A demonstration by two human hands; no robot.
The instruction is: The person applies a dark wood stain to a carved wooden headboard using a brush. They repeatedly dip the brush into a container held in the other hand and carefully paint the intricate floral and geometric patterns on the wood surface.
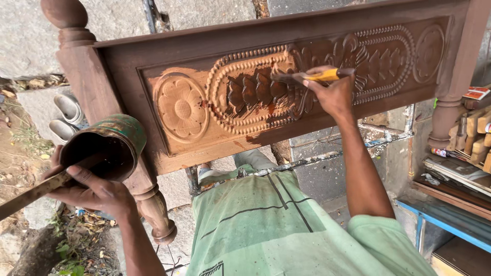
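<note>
Stone ground lies behind a carved wooden headboard [286, 87]. Right hand [332, 94] grips a yellow brush [312, 76] on wet bumpy petals. Left hand [94, 191] holds a round can [110, 145] and stick [30, 191].

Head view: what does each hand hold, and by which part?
Right hand grips a paintbrush by its yellow handle; left hand holds a stain can from below, with a stick.

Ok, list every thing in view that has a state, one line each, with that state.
Carved wooden panel: partly stained, dark and wet around the middle carving, left flower still pale.
Brush: held in the right hand, bristles on the carving.
Tin can: open, tilted, dark inside, held by the left hand.
Flat stick: gripped with the can, slanting.
Pair of shoes: lying on the ground, unworn.
</note>
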